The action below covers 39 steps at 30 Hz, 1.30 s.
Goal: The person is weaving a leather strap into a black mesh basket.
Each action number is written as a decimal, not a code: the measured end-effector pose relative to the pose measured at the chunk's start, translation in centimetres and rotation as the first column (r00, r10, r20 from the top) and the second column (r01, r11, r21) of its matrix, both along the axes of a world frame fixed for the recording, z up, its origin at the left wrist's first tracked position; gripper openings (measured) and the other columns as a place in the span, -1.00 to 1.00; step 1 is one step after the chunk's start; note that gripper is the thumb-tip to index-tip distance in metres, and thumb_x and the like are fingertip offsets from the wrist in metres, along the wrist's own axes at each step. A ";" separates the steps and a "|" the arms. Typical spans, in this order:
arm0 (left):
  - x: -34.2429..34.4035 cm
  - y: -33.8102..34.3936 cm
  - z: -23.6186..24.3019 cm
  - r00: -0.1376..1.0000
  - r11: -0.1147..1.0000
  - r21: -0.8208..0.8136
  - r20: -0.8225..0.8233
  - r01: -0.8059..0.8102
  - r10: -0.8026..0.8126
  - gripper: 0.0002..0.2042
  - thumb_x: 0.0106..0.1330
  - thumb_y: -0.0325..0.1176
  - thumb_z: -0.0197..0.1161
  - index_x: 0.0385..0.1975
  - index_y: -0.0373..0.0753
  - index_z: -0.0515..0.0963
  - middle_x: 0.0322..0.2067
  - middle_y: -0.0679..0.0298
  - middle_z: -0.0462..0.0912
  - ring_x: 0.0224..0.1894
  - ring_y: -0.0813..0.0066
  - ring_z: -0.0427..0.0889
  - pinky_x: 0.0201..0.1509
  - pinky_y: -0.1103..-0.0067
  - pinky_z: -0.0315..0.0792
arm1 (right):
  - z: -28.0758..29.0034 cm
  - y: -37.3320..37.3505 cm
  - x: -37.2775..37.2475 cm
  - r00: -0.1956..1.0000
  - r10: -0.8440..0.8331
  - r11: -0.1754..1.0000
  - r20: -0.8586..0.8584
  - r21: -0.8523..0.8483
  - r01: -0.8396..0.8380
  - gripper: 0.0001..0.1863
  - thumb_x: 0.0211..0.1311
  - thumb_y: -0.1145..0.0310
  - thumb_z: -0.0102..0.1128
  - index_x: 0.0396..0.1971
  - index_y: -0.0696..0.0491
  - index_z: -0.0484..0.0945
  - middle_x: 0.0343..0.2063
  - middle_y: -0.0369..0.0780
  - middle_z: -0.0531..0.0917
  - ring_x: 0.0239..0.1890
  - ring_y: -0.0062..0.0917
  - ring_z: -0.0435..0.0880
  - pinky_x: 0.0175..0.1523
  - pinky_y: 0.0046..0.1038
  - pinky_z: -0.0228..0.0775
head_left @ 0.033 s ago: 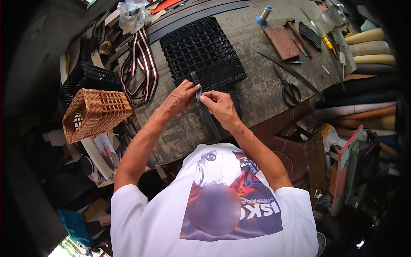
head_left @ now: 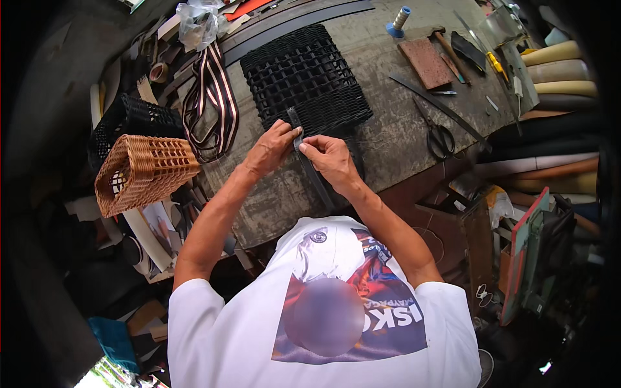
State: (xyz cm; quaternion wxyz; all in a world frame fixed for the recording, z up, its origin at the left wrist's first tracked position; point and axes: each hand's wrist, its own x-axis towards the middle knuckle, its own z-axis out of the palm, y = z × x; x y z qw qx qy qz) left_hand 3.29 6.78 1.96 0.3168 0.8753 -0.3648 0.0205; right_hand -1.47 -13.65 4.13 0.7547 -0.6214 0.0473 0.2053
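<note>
A narrow dark strap (head_left: 313, 180) runs from the near edge of a black woven basket (head_left: 310, 76) toward my body. Both hands meet on it just below the weave. My left hand (head_left: 272, 147) pinches the strap near its grey upper end, thumb and fingers closed. Close beside it, my right hand (head_left: 331, 159) grips the same strap between thumb and forefinger, slightly nearer to me. The basket lies on the worn workbench (head_left: 272, 200). What lies under my fingertips is hidden.
Striped straps (head_left: 212, 97) hang in a loose bundle at the left, beside a tan woven basket (head_left: 155, 167). To the right lie black scissors (head_left: 440, 139), a long dark strip (head_left: 440, 110), a reddish block (head_left: 425, 64) and a hammer (head_left: 451, 55). A thread spool (head_left: 401, 21) stands behind. Material rolls (head_left: 553, 72) fill the right side.
</note>
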 end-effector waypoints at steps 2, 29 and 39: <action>-0.2 -0.4 -0.4 0.995 0.995 -0.050 -0.062 -0.085 0.081 -0.57 0.11 -0.74 0.25 0.03 -0.39 0.61 -0.34 0.14 0.46 -0.25 0.19 0.47 -0.14 0.40 0.45 | -0.5 0.0 0.1 0.998 0.025 0.997 0.064 -0.069 -0.021 -0.75 0.44 0.33 0.20 -0.18 0.25 0.67 -0.49 -0.36 0.65 -0.54 -0.84 0.42 -0.46 -0.69 0.27; 1.3 0.8 -0.5 0.912 0.985 -0.065 -0.392 -0.157 0.120 -0.48 0.11 -0.83 -0.04 0.05 -0.32 0.62 -0.34 0.20 0.54 -0.29 0.40 0.56 -0.10 0.63 0.43 | -10.5 2.8 0.1 0.758 -0.169 0.639 -0.630 0.516 0.571 -0.85 0.44 0.48 0.16 -0.05 0.02 0.50 -0.19 -0.27 0.67 -0.11 -0.50 0.65 -0.07 -0.44 0.44; 1.2 0.8 -1.1 0.950 0.987 -0.078 -0.292 -0.142 0.114 -0.60 0.21 -0.77 0.06 0.03 -0.36 0.60 -0.36 0.20 0.53 -0.33 0.36 0.55 -0.16 0.55 0.43 | -11.2 -0.6 1.1 0.921 0.022 0.803 -0.388 0.556 0.215 -0.88 0.34 0.44 0.33 -0.19 0.13 0.62 -0.31 -0.31 0.63 -0.32 -0.62 0.55 -0.23 -0.55 0.39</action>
